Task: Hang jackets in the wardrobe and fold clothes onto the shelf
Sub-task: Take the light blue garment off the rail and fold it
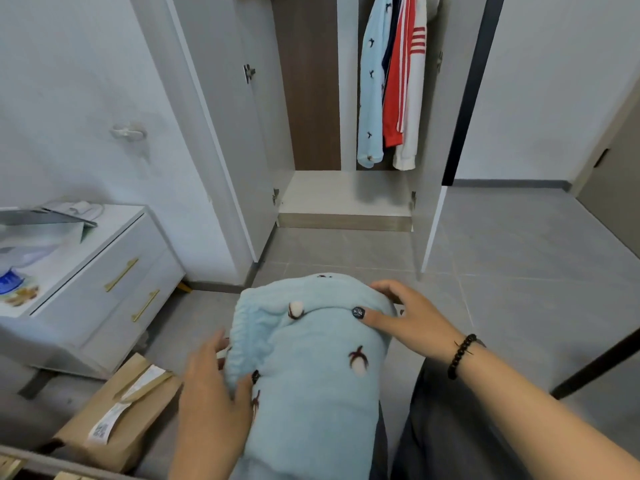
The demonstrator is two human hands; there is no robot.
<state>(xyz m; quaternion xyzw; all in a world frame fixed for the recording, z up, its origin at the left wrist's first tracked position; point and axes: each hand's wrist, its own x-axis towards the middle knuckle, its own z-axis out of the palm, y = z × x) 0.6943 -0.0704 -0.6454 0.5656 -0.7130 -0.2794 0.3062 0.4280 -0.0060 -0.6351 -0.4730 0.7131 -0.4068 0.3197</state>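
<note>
Folded lt-blue fleece garment (311,368) lies on lap, low centre. L hand (214,393) grips its left edge, thumb curled over fabric. R hand (405,317) lies flat on top, fingers spread. Wardrobe (343,199) open ahead w/ jackets (391,77) hanging.

white nightstand (114,268), cardboard parcel (121,410), grey tiled floor (519,289)

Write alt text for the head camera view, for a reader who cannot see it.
Two hands fold a light blue fleece garment: the left hand grips its edge, the right hand rests on top. Ahead, an open wardrobe holds hanging jackets.
</note>
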